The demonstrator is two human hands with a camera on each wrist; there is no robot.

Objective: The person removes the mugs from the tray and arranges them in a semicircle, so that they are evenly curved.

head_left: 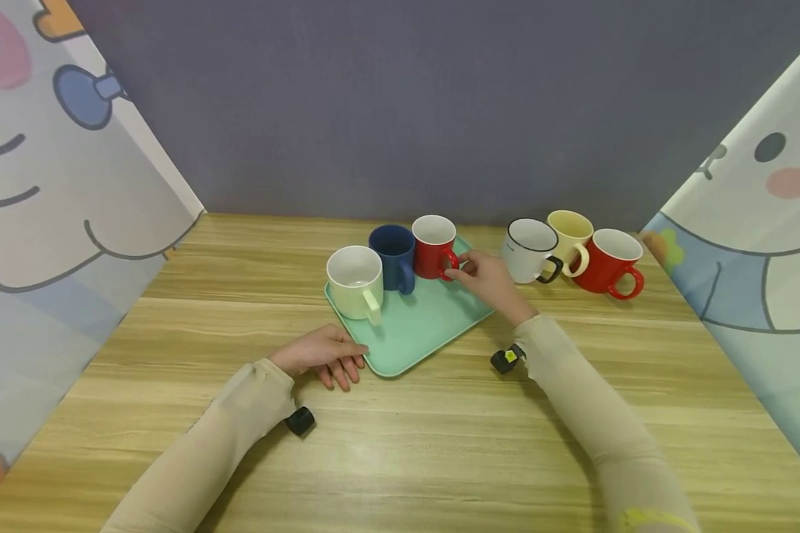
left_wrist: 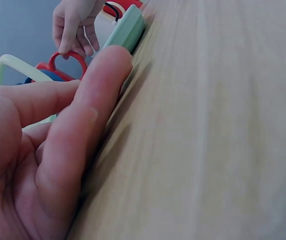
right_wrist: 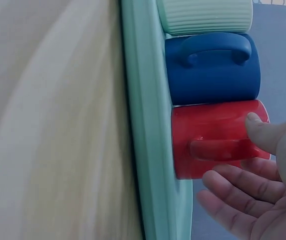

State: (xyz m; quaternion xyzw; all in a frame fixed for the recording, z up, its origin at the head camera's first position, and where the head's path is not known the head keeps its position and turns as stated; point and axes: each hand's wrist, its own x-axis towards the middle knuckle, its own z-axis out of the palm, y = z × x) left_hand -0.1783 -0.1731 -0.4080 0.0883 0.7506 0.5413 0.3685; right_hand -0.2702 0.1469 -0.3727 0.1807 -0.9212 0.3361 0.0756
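Note:
My right hand (head_left: 485, 280) pinches the handle of a red mug (head_left: 433, 255) between thumb and forefinger; its other fingers are loosely spread in the right wrist view. This mug stands upright on a light green tray (head_left: 413, 333), beside a blue mug (head_left: 393, 259). A pale green ribbed mug (head_left: 355, 285) is at the tray's left corner, its handle turned toward me. My left hand (head_left: 323, 354) lies by the tray's near left edge, thumb at the rim and fingers relaxed low over the table. Whether a fingertip reaches under the rim is hidden.
Right of the tray stand a white mug (head_left: 528, 252) with a black rim and handle, a pale yellow mug (head_left: 570, 237) and another red mug (head_left: 607, 263). Behind the wooden table (head_left: 400, 459) rises a grey panel (head_left: 400, 111). Printed cartoon panels flank both sides.

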